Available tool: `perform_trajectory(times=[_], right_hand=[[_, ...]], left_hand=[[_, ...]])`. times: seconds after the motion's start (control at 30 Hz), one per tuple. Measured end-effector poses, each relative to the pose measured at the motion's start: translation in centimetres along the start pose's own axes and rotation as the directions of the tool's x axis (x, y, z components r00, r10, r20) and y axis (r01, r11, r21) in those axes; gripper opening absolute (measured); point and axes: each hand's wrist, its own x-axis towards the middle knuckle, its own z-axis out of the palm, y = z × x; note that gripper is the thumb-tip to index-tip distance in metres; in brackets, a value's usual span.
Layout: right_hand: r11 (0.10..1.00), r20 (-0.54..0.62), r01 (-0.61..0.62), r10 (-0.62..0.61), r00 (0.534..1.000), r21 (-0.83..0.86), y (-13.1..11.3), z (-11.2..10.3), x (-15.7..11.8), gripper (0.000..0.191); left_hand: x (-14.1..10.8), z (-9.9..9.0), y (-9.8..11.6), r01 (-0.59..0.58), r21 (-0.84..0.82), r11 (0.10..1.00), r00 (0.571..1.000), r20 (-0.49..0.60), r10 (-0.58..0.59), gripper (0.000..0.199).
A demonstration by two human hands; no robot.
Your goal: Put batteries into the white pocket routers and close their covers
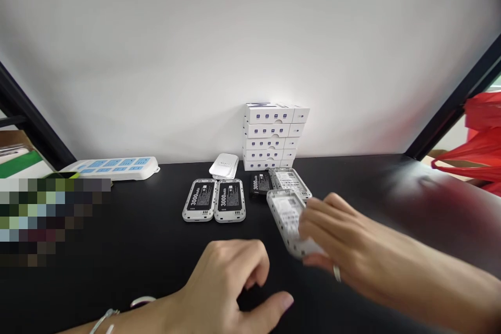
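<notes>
Right hand [338,237] closed on a white-framed battery unit [285,219], fingers [317,214] curled over its right edge. Unit tilted, motion-blurred, printed white face up, print unreadable. Position: in front of and slightly right of the stack of white boxes [270,135], above the black tabletop [136,271]. Metal ring [336,273] on one finger of this hand.

Left hand [221,284] in front of the stack, nearer the camera, palm down, fingers loosely curled, holding nothing. Contact with the tabletop cannot be told. Thin metal bangles [104,321] on the left wrist.

Farther in, left of the stack's front: two white-framed 3000mAh units [214,201] side by side, black labels up. Directly in front of the stack: black-labelled 3000mAh unit [260,183], its right side overlapped by a white-labelled unit [289,181], which lies just behind the held unit.

Just left of the stack: flat white case [224,166]. Well left of the stack: white power strip with blue panels [111,168]. Well right of the stack: red plastic bag [473,141], beyond the tabletop's far corner.
</notes>
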Motion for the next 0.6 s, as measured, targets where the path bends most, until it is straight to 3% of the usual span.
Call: perform_trajectory(times=[0.1, 0.17, 0.27, 0.37, 0.43, 0.5, 0.6], right_hand=[[0.999, -0.083, 0.012, -0.008, 0.997, 0.043, -3.3, 0.2, -0.7, 0.021], [0.995, -0.071, 0.006, 0.001, 0.998, 0.101, -4.6, 0.4, -0.6, 0.02], [0.966, 0.046, -0.021, 0.009, 0.999, 0.258, -4.8, 0.1, -0.1, 0.015], [0.856, 0.238, -0.119, -0.005, 0.971, 0.504, -3.2, -1.1, 0.8, 0.012], [0.767, 0.306, -0.216, 0.027, 0.952, 0.604, -1.1, -1.5, 1.6, 0.015], [0.749, 0.292, -0.296, 0.143, 0.946, 0.592, 1.4, -0.9, 2.7, 0.022], [0.82, 0.245, -0.4, 0.323, 0.914, 0.41, 4.8, 1.4, 4.7, 0.05]], left_hand=[[0.3, -0.4, 0.0, 0.071, 0.006, 0.997, 0.995, -0.075, -0.07, 0.037], [0.3, -0.6, -0.2, 0.07, -0.017, 0.997, 0.997, -0.038, -0.071, 0.057], [0.0, -0.5, -0.5, 0.073, 0.016, 0.997, 0.995, 0.071, -0.074, 0.086], [-0.2, -0.1, -0.5, 0.089, 0.098, 0.991, 0.979, 0.177, -0.105, 0.095], [-0.2, 0.0, -0.5, 0.101, 0.127, 0.987, 0.965, 0.228, -0.128, 0.096], [-0.1, 0.0, -0.4, 0.129, 0.149, 0.98, 0.953, 0.254, -0.164, 0.1], [0.1, -0.1, -0.4, 0.158, 0.171, 0.972, 0.942, 0.268, -0.201, 0.105]])
